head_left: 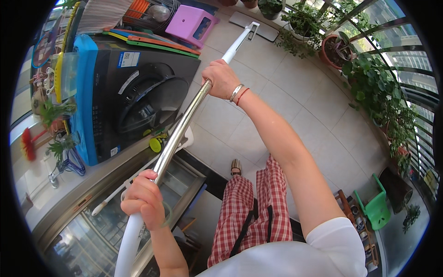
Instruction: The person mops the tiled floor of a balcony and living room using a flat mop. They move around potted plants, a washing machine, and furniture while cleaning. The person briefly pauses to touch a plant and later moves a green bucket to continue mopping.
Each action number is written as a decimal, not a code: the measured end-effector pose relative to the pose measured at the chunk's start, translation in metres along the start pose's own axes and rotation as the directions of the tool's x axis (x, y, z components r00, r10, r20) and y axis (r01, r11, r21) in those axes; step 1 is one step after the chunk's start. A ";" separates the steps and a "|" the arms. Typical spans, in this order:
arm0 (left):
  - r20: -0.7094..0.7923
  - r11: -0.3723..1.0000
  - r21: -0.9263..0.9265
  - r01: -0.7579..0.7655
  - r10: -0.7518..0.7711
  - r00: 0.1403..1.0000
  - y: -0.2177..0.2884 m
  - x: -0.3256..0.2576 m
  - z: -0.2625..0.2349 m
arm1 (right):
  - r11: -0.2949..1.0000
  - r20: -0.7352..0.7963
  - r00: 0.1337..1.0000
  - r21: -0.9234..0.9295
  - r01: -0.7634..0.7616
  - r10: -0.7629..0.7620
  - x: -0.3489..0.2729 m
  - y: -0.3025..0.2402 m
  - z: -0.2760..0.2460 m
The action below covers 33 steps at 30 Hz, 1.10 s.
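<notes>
A long flat mop with a silver pole and white grip runs from the lower left to the far middle of the view. My left hand is closed around its white lower grip. Farther up, my right hand wraps the pole where silver meets white. The flat grey mop head lies on the tiled floor at the far end, close to the potted plants. A bangle and a red cord circle my right wrist; a pale green bracelet is on the left one.
A dark washing machine with a round door stands at left. Beyond it is a pink plastic stool. Potted plants line the railing on the right. A green chair and a wooden rack stand near right. A sliding glass door is at lower left.
</notes>
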<state>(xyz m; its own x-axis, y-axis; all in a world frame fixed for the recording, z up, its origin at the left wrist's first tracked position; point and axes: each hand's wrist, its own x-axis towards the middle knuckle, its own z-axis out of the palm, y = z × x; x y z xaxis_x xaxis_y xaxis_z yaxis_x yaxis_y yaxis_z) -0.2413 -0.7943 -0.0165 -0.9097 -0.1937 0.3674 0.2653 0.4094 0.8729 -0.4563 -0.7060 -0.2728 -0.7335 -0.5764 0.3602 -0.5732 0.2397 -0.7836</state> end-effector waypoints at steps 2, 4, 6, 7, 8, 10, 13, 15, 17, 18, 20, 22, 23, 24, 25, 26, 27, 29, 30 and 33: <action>0.042 0.997 -0.073 0.032 -0.029 0.999 0.011 -0.008 0.002 | 1.000 -0.018 1.000 -0.008 -0.011 0.010 -0.017 -0.004 -0.008; 0.064 0.997 -0.076 0.035 -0.030 0.997 0.020 -0.016 0.005 | 1.000 -0.046 0.998 -0.004 -0.030 0.030 -0.035 -0.012 -0.017; 0.070 0.996 -0.077 0.034 -0.029 0.997 0.027 -0.024 0.007 | 1.000 -0.073 0.997 0.010 -0.023 0.024 -0.052 -0.019 -0.026; 0.078 0.995 -0.092 0.045 -0.038 0.996 0.030 -0.029 0.007 | 1.000 -0.086 0.996 0.016 -0.022 0.023 -0.061 -0.022 -0.031; 0.088 0.993 -0.108 0.056 -0.046 0.995 0.033 -0.034 0.006 | 0.999 -0.078 0.996 -0.007 -0.040 0.039 -0.072 -0.024 -0.035; 0.099 0.988 -0.136 0.070 -0.057 0.993 0.039 -0.044 0.007 | 0.998 -0.091 0.994 -0.008 -0.056 0.055 -0.094 -0.031 -0.043; 0.104 0.976 -0.199 0.088 -0.068 0.992 0.048 -0.062 0.018 | 0.996 -0.107 0.991 -0.032 -0.086 0.082 -0.127 -0.038 -0.058; 0.122 0.975 -0.212 0.072 -0.047 0.991 0.052 -0.073 0.026 | 0.992 -0.111 0.988 -0.066 -0.112 0.104 -0.146 -0.041 -0.066; 0.141 0.970 -0.234 0.060 -0.027 0.990 0.057 -0.085 0.034 | 0.993 -0.153 0.983 -0.050 -0.110 0.101 -0.162 -0.045 -0.070; 0.147 0.971 -0.235 0.054 -0.019 0.989 0.059 -0.091 0.038 | 0.993 -0.173 0.980 -0.041 -0.108 0.099 -0.170 -0.047 -0.072; 0.169 0.969 -0.242 0.057 -0.016 0.986 0.063 -0.102 0.045 | 0.994 -0.204 0.975 -0.039 -0.102 0.093 -0.187 -0.046 -0.077; 0.196 0.964 -0.258 0.060 -0.008 0.981 0.065 -0.106 0.050 | 0.992 -0.228 0.969 -0.050 -0.113 0.099 -0.202 -0.048 -0.085; 0.175 0.966 -0.252 0.062 -0.018 0.984 0.066 -0.107 0.053 | 0.990 -0.234 0.966 -0.064 -0.129 0.111 -0.210 -0.049 -0.090; 0.154 0.966 -0.249 0.065 -0.027 0.988 0.066 -0.108 0.056 | 0.986 -0.240 0.963 -0.080 -0.146 0.123 -0.217 -0.050 -0.097; 0.134 0.967 -0.247 0.068 -0.035 0.990 0.066 -0.108 0.059 | 0.983 -0.241 0.961 -0.091 -0.161 0.135 -0.225 -0.050 -0.103; 0.142 0.960 -0.266 0.086 -0.049 0.989 0.068 -0.109 0.063 | 0.979 -0.243 0.959 -0.102 -0.176 0.147 -0.232 -0.050 -0.110; 0.152 0.956 -0.283 0.083 -0.041 0.987 0.069 -0.108 0.069 | 0.974 -0.244 0.956 -0.115 -0.193 0.160 -0.240 -0.049 -0.117; 0.175 0.945 -0.317 0.080 -0.024 0.984 0.074 -0.106 0.085 | 0.961 -0.235 0.949 -0.133 -0.244 0.209 -0.255 -0.049 -0.133; 0.189 0.942 -0.325 0.082 -0.021 0.982 0.078 -0.107 0.092 | 0.952 -0.231 0.944 -0.143 -0.271 0.234 -0.262 -0.050 -0.141; 0.241 0.935 -0.349 0.067 0.021 0.970 0.091 -0.109 0.114 | 0.947 -0.231 0.939 -0.138 -0.291 0.255 -0.281 -0.055 -0.164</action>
<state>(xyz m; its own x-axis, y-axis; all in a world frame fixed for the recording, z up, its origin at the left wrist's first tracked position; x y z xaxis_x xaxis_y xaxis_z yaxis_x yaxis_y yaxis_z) -0.1542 -0.6337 -0.0137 -0.9542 0.0352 0.2971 0.2988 0.0587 0.9525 -0.2791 -0.4290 -0.2478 -0.9192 -0.2995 0.2556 -0.3797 0.5025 -0.7768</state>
